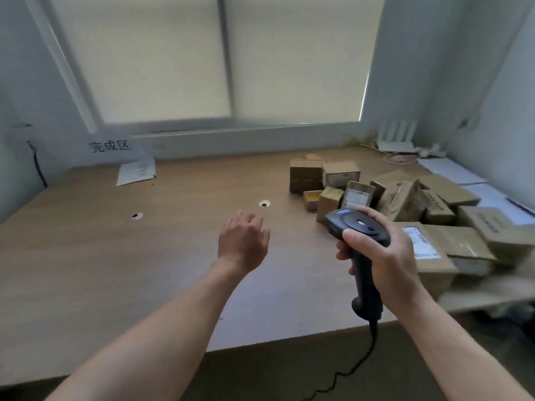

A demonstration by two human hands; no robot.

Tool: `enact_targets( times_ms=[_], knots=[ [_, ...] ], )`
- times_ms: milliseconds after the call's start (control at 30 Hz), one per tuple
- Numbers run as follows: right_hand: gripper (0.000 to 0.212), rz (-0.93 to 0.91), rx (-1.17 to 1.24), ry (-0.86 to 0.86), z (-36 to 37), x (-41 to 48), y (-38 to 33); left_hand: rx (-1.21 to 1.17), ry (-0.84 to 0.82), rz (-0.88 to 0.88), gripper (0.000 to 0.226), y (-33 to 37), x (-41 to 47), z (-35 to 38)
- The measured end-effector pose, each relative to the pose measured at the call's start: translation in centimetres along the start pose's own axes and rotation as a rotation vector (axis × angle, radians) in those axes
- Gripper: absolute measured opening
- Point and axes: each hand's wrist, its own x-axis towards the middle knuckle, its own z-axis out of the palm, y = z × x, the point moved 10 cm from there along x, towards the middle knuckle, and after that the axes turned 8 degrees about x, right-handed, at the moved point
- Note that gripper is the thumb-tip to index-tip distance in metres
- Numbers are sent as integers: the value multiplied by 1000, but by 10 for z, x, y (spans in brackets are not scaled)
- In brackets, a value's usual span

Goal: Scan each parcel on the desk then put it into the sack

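Scanner (359, 227) upright in right hand (385, 256), fingers and thumb clamped round its dark handle. Parcels (405, 201): loose heap of cardboard boxes along right edge of desk (144, 256), reaching toward far right corner; nearest boxes just behind scanner head, contact not clear. Left hand (243, 241) over desk middle, apart from heap, fingers loosely bent, holding nothing; fingertips hidden behind knuckles. Label print too blurred to read. Heap cut off at right. Cable (364, 360) runs out of view below.
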Motion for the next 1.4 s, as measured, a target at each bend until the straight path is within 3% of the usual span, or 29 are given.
enact_targets(
  times_ms=[233, 300, 367, 500, 600, 700, 900, 1200, 1400],
  knots=[
    [52, -53, 36, 259, -84, 16, -1, -84, -46, 244, 34, 96, 54, 43],
    [58, -70, 54, 306, -94, 25, -1, -110, -57, 297, 34, 113, 70, 54],
    [63, -78, 55, 332, -98, 34, 0, -114, -64, 339, 34, 124, 87, 67],
    [48, -101, 69, 380, -100, 55, 7, -120, -83, 400, 34, 135, 118, 90],
    [53, -98, 59, 390, -97, 71, 15, -119, -111, 417, 34, 137, 138, 106],
    [58, -95, 50, 404, -95, 85, 15, -126, -136, 418, 34, 142, 156, 119],
    [34, -82, 61, 383, -100, 129, 22, -110, -178, 416, 34, 161, 186, 144],
    [61, 23, 112, 359, -142, 208, 74, -53, -268, 299, 35, 187, 241, 200],
    [63, 128, 143, 302, -167, 253, 110, -9, -396, 186, 47, 210, 285, 264]
  ],
)
